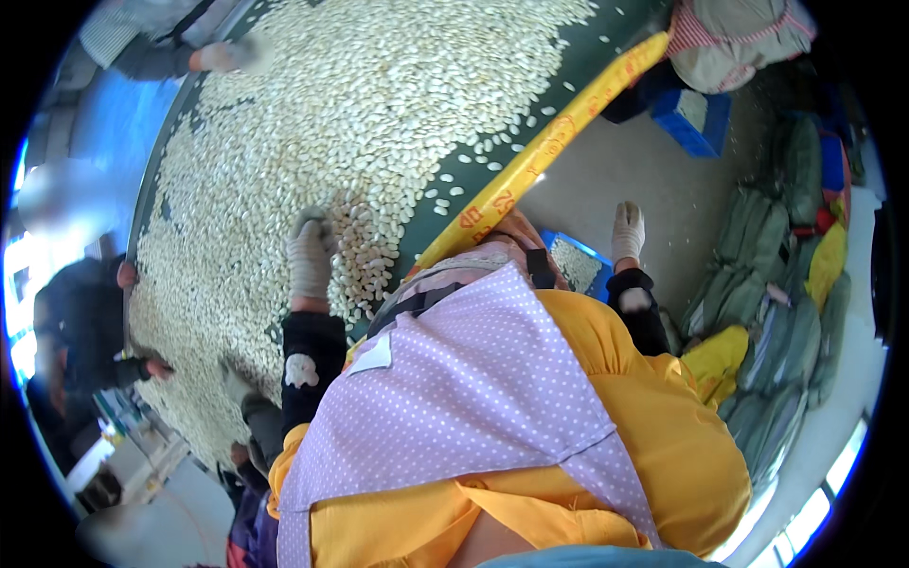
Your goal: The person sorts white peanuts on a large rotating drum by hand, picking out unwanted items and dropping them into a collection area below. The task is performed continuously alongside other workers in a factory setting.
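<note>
My left hand [310, 259], in a pale knit glove with a greyish fingertip area, reaches onto a wide spread of white beans [305, 128]. Its fingers bend down at the beans, and whether any are held is hidden. Beside it lies a slightly darker heap of beans [362, 245]. My right hand [628, 233], gloved the same way, is off the table on my right, past a blue crate [603, 273] of beans below. Its fingers look close together, and nothing plainly shows in them. The beans lie on a dark green table surface [444, 192].
A yellow printed covering [547, 153] runs along the table's near edge. Co-workers' hands [216, 57] [158, 368] and a gloved hand [238, 383] are around the beans. Another blue crate [692, 124] stands on the floor [589, 170]. Stacked green sacks [753, 248] line the right side.
</note>
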Tool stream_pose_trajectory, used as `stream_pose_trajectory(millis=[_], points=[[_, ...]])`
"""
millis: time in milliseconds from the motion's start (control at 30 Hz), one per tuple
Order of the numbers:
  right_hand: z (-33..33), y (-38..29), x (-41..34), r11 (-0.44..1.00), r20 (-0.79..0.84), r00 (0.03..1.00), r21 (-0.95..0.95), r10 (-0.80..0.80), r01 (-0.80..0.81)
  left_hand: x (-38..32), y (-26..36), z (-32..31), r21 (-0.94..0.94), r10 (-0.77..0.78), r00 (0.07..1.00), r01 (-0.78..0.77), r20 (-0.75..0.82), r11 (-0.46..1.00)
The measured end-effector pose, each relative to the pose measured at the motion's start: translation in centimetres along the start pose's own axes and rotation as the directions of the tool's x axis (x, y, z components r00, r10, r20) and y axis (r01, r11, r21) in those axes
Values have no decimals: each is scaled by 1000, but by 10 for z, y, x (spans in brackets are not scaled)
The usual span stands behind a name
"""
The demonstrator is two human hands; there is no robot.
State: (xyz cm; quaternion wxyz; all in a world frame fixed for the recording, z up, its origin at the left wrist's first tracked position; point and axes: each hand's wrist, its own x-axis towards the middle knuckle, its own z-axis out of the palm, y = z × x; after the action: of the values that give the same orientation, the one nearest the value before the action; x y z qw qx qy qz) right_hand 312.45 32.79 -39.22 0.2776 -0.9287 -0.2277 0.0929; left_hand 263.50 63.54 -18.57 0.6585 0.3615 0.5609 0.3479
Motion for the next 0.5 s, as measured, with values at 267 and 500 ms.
stream_pose_trajectory(millis=[267, 500], points=[[18, -307, 53, 586, 222, 545, 381, -809, 715, 48, -70, 3, 725, 547, 777, -567, 312, 391], [69, -359, 37, 463, 669, 313, 51, -674, 885, 30, -14, -73, -82, -37, 747, -23, -664, 996]])
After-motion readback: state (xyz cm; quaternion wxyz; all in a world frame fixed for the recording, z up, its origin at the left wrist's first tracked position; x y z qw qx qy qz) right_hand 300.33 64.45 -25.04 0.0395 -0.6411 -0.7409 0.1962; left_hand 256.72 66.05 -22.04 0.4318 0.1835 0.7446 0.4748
